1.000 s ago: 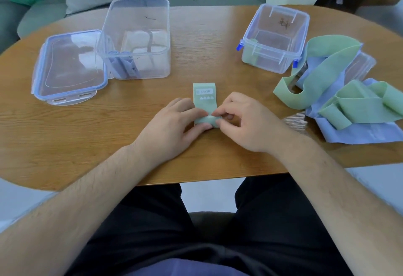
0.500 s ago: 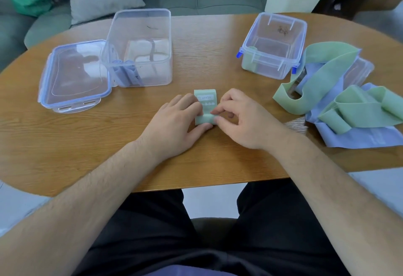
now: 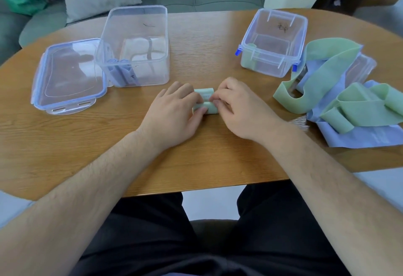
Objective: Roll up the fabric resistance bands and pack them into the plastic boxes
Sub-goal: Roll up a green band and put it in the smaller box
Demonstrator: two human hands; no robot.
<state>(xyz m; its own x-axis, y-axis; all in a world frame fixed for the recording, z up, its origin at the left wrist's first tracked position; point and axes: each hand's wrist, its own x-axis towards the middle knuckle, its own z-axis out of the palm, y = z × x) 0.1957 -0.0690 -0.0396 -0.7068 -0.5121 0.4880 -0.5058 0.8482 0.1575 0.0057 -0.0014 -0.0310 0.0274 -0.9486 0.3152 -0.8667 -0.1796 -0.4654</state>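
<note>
Far L: flat clear plastic lid (image 3: 67,77) w/ blue rim on the wood-grain oval table (image 3: 207,162); just beside it a tall clear box (image 3: 137,47) w/ blue fabric inside. Centre: pale-green band (image 3: 205,101), smooth fabric, rolled into a short cylinder, lies on the table btwn both hands. L hand (image 3: 174,112) pinches its L end, R hand (image 3: 242,110) its R end, fingers curled. R: smaller clear box (image 3: 272,42) w/ blue clips, then loose green & lilac bands (image 3: 349,101).
</note>
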